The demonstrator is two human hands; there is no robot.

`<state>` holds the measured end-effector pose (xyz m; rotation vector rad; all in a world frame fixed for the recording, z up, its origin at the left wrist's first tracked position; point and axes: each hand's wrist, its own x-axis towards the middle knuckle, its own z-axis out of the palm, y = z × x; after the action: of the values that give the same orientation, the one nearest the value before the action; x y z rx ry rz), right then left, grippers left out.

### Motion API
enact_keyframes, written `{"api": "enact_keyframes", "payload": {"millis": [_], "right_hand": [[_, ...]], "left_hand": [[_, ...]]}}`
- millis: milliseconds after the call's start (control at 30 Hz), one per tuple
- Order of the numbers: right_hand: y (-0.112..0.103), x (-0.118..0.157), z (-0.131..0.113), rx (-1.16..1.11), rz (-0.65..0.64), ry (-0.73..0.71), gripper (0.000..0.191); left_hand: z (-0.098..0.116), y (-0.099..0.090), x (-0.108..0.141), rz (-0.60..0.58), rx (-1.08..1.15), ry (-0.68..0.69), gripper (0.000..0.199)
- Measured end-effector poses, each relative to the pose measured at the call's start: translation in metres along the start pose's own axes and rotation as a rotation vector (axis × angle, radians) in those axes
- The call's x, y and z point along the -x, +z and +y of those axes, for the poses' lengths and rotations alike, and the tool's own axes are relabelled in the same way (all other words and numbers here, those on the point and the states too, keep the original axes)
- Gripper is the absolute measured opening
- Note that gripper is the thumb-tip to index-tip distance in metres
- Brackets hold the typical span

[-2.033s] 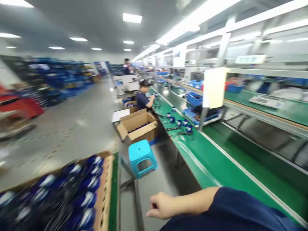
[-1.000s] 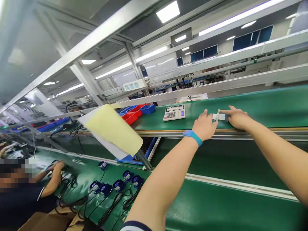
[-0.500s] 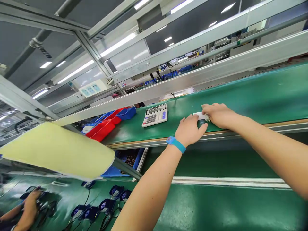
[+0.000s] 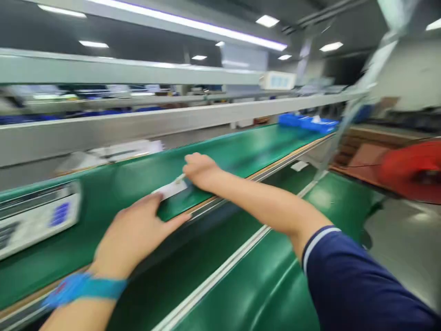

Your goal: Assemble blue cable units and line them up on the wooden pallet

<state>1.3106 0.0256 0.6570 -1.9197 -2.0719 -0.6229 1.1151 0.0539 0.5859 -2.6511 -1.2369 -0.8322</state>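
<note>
A small white flat piece [image 4: 171,189], blurred, lies on the green shelf surface between my hands. The fingers of my left hand [image 4: 132,234] are stretched out over its near end, the thumb spread away toward the shelf edge. A blue band [image 4: 87,287] is round my left wrist. At the far end of the white piece, my right hand [image 4: 201,171] is closed with curled fingers. Whatever those fingers hold is hidden and smeared by motion. Left of my hands lies a white calculator [image 4: 41,216], partly out of view.
Blue bins [image 4: 306,123] stand at the shelf's far end. White papers [image 4: 127,149] lie behind the shelf. A metal rail [image 4: 138,117] runs above it, and a slanted post [image 4: 349,117] stands at the right. Below is a lower green surface [image 4: 275,294]. A red object [image 4: 411,170] is far right.
The view has swung right and closer. The calculator now sits at the left edge; the red bins and another person's hand have left view. Both hands stay at the white piece.
</note>
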Motion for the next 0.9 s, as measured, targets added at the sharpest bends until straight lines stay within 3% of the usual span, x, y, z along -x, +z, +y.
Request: {"api": "enact_keyframes", "payload": {"millis": [33,100,200,300,467,533,633,767,900], "right_hand": [[0.0,-0.001,0.004,-0.019,0.088,0.062,0.015],[0.003,-0.004,0.005,-0.104,0.237,0.179,0.022],[0.013,-0.014,-0.007,-0.665,0.348,0.384,0.029],[0.025,-0.025,-0.022,-1.202,0.206,0.455,0.037],[0.037,-0.033,-0.027,-1.483,-0.006,0.567,0.027],[0.041,-0.033,-0.024,-1.559,-0.061,0.562,0.024],[0.046,-0.031,-0.02,-1.567,-0.019,0.535,0.024],[0.052,-0.036,-0.019,-1.399,-0.031,0.485,0.025],[0.054,-0.046,-0.023,-1.242,-0.069,0.384,0.03]], "left_hand": [[-0.001,0.002,-0.002,0.019,-0.019,-0.032,0.074],[0.0,0.003,-0.003,-0.041,0.02,0.062,0.072],[0.002,0.003,-0.002,-0.058,0.013,0.087,0.073],[0.0,0.004,-0.002,-0.074,-0.037,0.052,0.076],[-0.001,0.004,0.0,-0.125,-0.028,0.096,0.077],[-0.001,0.004,0.001,-0.154,-0.031,0.1,0.08],[-0.001,0.001,0.002,-0.219,-0.065,0.057,0.085],[0.0,-0.002,0.003,-0.284,-0.062,0.038,0.089],[0.001,-0.003,0.003,-0.256,-0.039,0.053,0.091]]}}
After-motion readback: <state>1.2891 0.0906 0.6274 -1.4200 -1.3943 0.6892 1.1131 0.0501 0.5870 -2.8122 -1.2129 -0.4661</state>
